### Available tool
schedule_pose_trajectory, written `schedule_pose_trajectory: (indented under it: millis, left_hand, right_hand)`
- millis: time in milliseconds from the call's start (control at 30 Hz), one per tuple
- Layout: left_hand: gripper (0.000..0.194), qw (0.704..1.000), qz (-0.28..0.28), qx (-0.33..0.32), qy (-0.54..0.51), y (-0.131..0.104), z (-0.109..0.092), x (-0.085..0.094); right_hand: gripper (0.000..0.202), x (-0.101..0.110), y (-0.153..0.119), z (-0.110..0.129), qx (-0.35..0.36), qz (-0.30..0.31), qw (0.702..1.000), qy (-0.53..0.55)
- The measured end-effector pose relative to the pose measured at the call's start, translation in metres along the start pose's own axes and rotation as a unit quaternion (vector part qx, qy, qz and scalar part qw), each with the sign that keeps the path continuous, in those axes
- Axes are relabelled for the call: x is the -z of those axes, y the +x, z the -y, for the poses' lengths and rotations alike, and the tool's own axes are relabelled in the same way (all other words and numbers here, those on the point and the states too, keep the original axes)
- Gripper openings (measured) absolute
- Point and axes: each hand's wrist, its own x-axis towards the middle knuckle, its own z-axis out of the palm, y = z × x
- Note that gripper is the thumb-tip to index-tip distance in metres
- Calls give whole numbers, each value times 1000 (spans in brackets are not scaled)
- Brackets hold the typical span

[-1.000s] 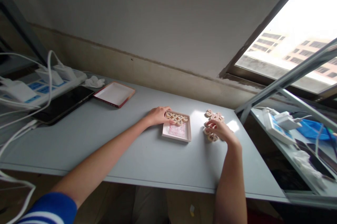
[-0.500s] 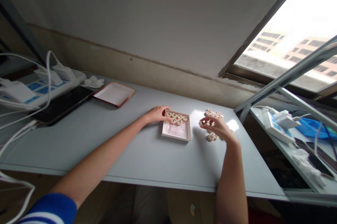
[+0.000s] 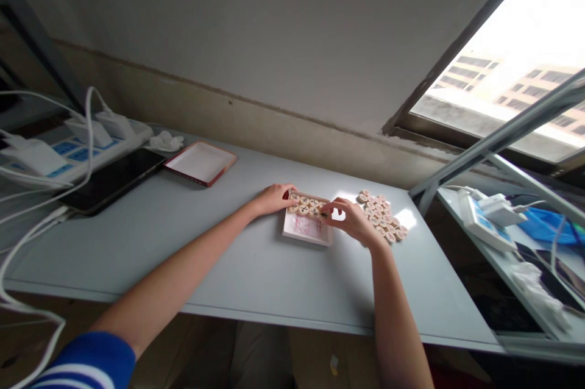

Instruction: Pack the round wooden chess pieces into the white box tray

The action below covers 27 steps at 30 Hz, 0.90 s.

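A shallow white box point(image 3: 307, 236) lies on the grey table, with two rows of round wooden pieces point(image 3: 304, 209) with dark characters at its far side. My left hand point(image 3: 276, 199) grips the box's left far corner, thumb over the rim. At the box's right side, my right hand point(image 3: 348, 217) pinches a round wooden piece point(image 3: 325, 214) at the end of the nearer row. Pink-printed plastic shows in the near part of the box. Right of my right hand, many loose round pieces point(image 3: 381, 213) lie flat on the table.
A box lid point(image 3: 201, 162) lies inside up at the back left. Beside it are a black phone point(image 3: 116, 178), crumpled white tissue point(image 3: 166, 141) and a power strip point(image 3: 82, 154) with chargers and cables. A metal frame point(image 3: 503, 139) stands at the right.
My right hand has moved left from the loose pieces to the box, carrying a piece. More of the loose pieces now show. My left hand has stayed at the box corner.
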Motion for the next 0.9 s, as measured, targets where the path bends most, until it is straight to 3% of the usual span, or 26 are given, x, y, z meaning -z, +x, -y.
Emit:
schedule_pose_trajectory:
  millis: [267, 467, 533, 633, 733, 900]
  left_hand:
    - [31, 1000, -15, -5, 26, 1, 2, -3]
    - [28, 999, -45, -2, 16, 2, 2, -7]
    - [26, 998, -56, -4, 6, 3, 3, -8]
    - [26, 997, -69, -11, -15, 5, 5, -8]
    - [26, 996, -80, -20, -30, 7, 7, -8]
    - [26, 996, -81, -17, -23, 8, 8, -8]
  right_hand:
    - [9, -4, 1, 10, -23, -38, 996, -80]
    - [12, 5, -2, 5, -30, -44, 997, -57]
    - [15, 13, -7, -5, -66, -76, 992, -72]
    - [14, 24, -18, -26, -181, -110, 966, -147]
    - [15, 30, -28, -46, -269, -55, 947, -167]
    - [28, 30, -32, -54, -299, 1, 941, -162]
